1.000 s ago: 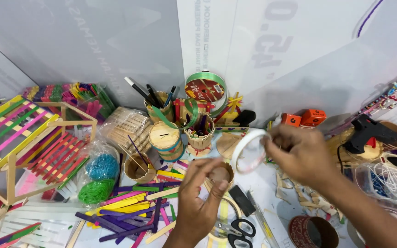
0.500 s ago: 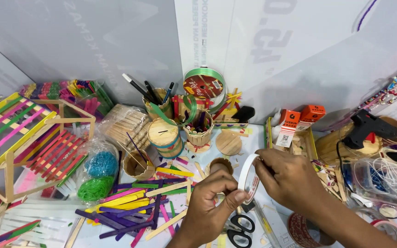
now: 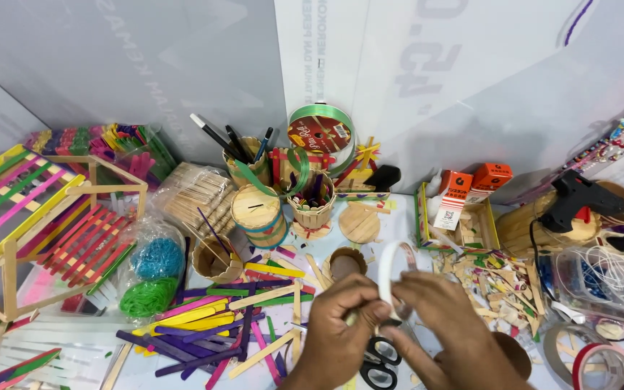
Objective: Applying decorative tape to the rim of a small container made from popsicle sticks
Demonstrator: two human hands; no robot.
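Observation:
My left hand (image 3: 341, 325) and my right hand (image 3: 445, 321) meet low in the middle of the view, both gripping a white tape roll (image 3: 386, 269) held on edge between them. The fingers of each hand pinch its lower rim. Black-handled scissors (image 3: 378, 361) lie on the table just under the hands. A small brown cardboard cup (image 3: 346, 261) stands right behind the left hand. Coloured craft sticks (image 3: 218, 325) are scattered to the left of the hands.
A stick-built house frame (image 3: 45, 217) stands at far left. Bags of blue and green bands (image 3: 154, 274), stick pen holders (image 3: 258, 213), a green ribbon spool (image 3: 321, 133), orange boxes (image 3: 474, 184), a black glue gun (image 3: 579, 198) and tape rolls (image 3: 601, 361) crowd the table.
Both hands have lowered the tape roll toward me, from above the table's middle to just over the scissors, and turned it more edge-on.

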